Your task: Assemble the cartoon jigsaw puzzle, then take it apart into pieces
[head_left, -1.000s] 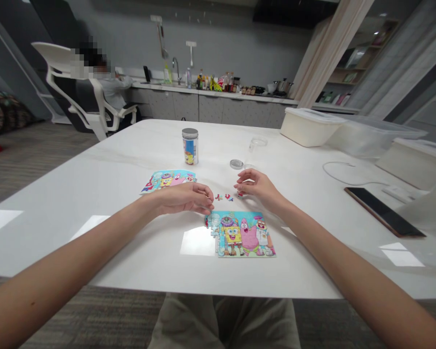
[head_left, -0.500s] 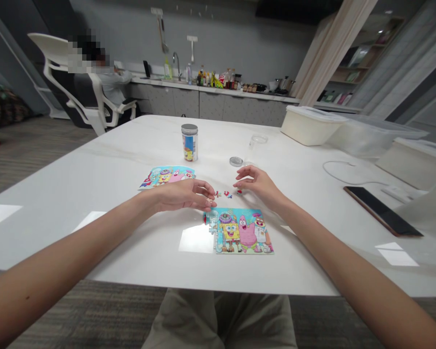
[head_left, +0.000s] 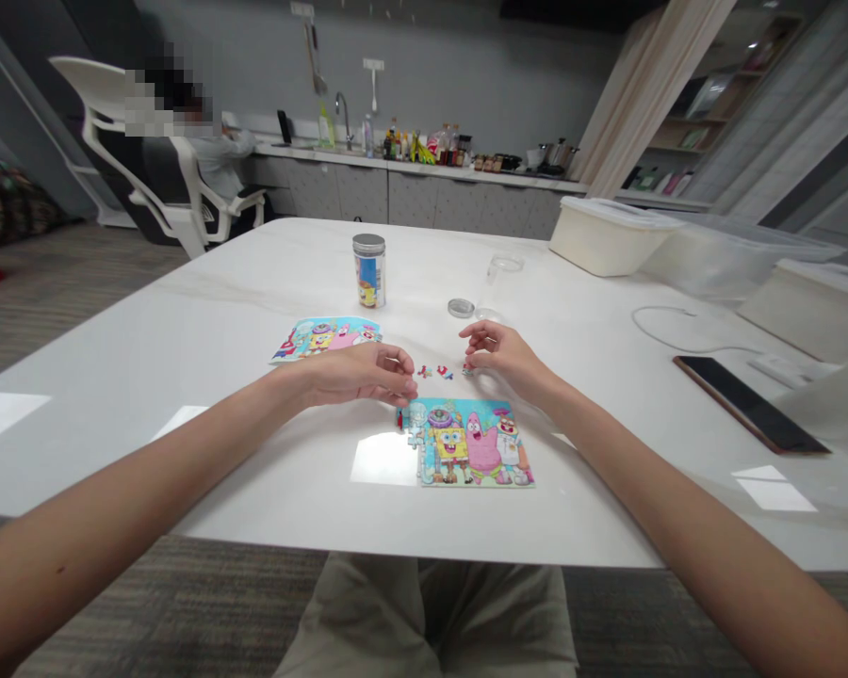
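Observation:
A partly joined cartoon jigsaw puzzle (head_left: pixel 475 450) lies on the white table in front of me, its left edge ragged with tabs. My left hand (head_left: pixel 376 375) hovers at its upper left corner, fingers curved and thumb apart from them. Close under that hand is a puzzle piece with red on it (head_left: pixel 399 418). Beyond the puzzle lie two loose pieces, one red and brown (head_left: pixel 425 372), one red and blue (head_left: pixel 445 373). My right hand (head_left: pixel 496 349) is open, its thumb tip at a third small piece (head_left: pixel 467 369); whether they touch is hard to tell.
A printed reference picture (head_left: pixel 325 336) lies behind my left hand. Farther back stand a lidded jar (head_left: pixel 369 273), a loose metal lid (head_left: pixel 461 308) and a clear jar on its side (head_left: pixel 498 282). At right are a phone (head_left: pixel 749 403), a cable and storage boxes (head_left: pixel 611 240). A person sits far left.
The whole view has shifted up slightly. My left hand's fingers have drawn back a little from the puzzle's corner. My right thumb has moved slightly over the third piece.

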Demonstrator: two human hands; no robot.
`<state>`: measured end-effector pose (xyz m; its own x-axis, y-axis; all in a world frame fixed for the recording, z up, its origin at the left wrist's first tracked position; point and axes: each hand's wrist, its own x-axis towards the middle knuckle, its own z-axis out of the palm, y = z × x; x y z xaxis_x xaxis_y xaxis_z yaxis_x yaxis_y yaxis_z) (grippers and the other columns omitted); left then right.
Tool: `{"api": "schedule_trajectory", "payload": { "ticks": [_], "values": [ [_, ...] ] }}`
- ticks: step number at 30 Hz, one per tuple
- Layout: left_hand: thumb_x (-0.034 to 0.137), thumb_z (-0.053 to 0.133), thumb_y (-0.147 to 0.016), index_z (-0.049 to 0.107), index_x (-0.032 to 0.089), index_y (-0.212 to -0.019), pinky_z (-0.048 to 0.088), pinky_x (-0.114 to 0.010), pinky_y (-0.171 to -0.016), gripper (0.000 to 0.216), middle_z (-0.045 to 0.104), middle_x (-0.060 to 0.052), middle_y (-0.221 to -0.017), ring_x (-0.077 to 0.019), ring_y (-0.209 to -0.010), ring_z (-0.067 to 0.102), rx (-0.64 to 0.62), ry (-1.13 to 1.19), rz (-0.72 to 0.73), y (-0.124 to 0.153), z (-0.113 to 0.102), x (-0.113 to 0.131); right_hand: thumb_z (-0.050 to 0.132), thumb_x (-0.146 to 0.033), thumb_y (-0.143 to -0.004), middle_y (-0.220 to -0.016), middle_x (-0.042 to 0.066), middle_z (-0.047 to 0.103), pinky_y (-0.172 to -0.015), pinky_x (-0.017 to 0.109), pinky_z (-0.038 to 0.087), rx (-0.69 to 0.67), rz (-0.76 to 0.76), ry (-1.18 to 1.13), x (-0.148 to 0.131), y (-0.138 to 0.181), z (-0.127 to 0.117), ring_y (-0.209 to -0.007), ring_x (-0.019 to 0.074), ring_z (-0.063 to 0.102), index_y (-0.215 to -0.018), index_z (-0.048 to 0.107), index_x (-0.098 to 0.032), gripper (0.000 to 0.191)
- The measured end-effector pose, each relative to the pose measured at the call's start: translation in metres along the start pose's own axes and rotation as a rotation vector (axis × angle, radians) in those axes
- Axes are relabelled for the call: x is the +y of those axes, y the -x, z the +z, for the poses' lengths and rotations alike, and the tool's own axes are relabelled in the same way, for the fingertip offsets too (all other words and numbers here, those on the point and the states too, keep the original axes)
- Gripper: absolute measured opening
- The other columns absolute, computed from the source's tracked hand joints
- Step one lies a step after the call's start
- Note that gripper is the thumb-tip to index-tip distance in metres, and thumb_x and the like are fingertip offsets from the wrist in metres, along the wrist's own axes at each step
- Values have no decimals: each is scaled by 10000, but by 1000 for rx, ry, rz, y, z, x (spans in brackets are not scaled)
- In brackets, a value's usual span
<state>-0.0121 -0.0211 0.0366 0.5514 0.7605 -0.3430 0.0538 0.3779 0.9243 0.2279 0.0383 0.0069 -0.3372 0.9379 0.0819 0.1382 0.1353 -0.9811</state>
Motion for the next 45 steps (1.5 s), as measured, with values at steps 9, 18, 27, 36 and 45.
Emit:
{"api": "schedule_trajectory", "payload": {
  "ticks": [9, 18, 27, 36, 45],
  "values": [
    [155, 751, -693, 646, 134, -807, 451, -361, -922, 156, 668, -83, -1004, -220, -1037, 612, 23, 20, 12, -2, 1, 1, 697, -101, -553, -828, 39, 624, -743, 399, 535, -19, 45, -68, -3, 1, 2, -897, 262, 669, -774, 549, -207, 287],
    [104, 769, -662, 642, 151, -847, 388, -401, -1016, 229, 664, -69, -1050, -212, -1076, 597, -17, 0, 51, -3, -4, -4, 590, -9, -505, -756, -15, 532, -655, 323, 503, -2, -34, 43, 6, -6, -4, -650, 127, 543, -821, 634, -194, 368],
    [206, 737, -732, 595, 149, -786, 448, -287, -726, 162, 589, 0, -806, -116, -763, 577, 107, 28, 11, -2, 3, 2, 723, -150, -630, -828, 36, 647, -785, 384, 528, -33, 53, 27, 6, -4, -1, -820, 196, 657, -812, 606, -195, 221],
    [107, 687, -708, 535, 154, -745, 428, -264, -648, 163, 575, 10, -745, -111, -728, 563, 72, 34, -14, -2, 5, 4, 661, -70, -576, -858, 31, 628, -741, 362, 537, -68, 37, 27, 9, -7, -5, -839, 209, 668, -836, 599, -196, 295],
    [194, 777, -690, 620, 139, -803, 426, -275, -671, 201, 611, 18, -691, -90, -631, 545, 71, -63, -13, 0, 4, 4, 721, -105, -596, -838, 40, 638, -768, 371, 546, -38, 77, 7, 8, -4, -1, -861, 219, 679, -819, 583, -193, 277]
  ]
}}
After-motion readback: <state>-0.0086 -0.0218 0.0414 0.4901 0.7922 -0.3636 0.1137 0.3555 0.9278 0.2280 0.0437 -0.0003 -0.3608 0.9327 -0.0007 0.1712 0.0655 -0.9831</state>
